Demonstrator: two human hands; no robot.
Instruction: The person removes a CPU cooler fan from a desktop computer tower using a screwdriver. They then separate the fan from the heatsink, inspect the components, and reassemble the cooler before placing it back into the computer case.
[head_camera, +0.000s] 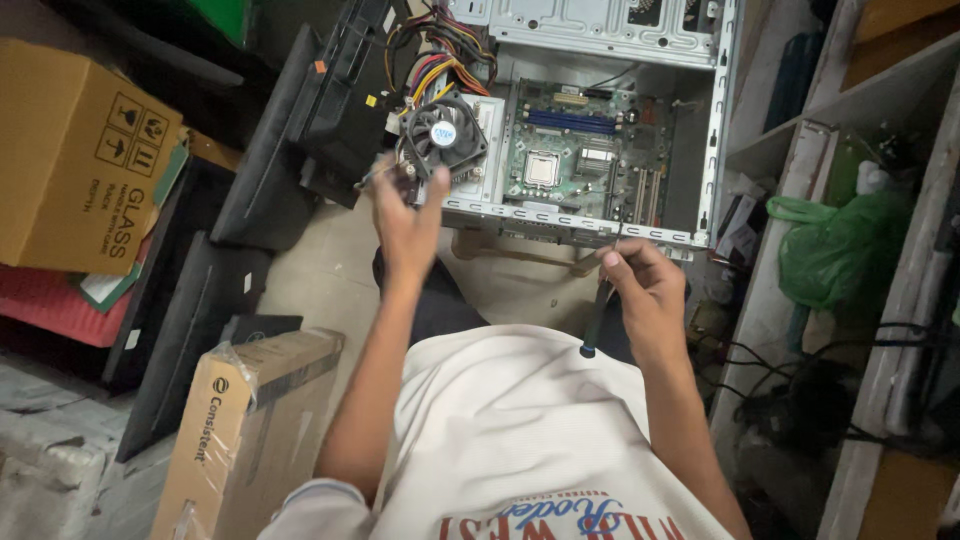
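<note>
An open grey computer case (716, 120) lies on the floor with its green motherboard (590, 150) showing, the bare processor socket (542, 168) at its middle. My left hand (405, 215) holds a round black cooler fan with heatsink (442, 135) lifted at the case's left edge. My right hand (640, 285) grips a dark screwdriver (598, 315), its handle end pointing toward my white shirt. A bundle of coloured power cables (440, 60) trails behind the fan.
Cardboard boxes stand at the left (80, 150) and lower left (250, 420). Black flat panels (270, 170) lean beside the case. A green plastic bag (845, 250) and tangled black wires (800, 390) fill shelves on the right.
</note>
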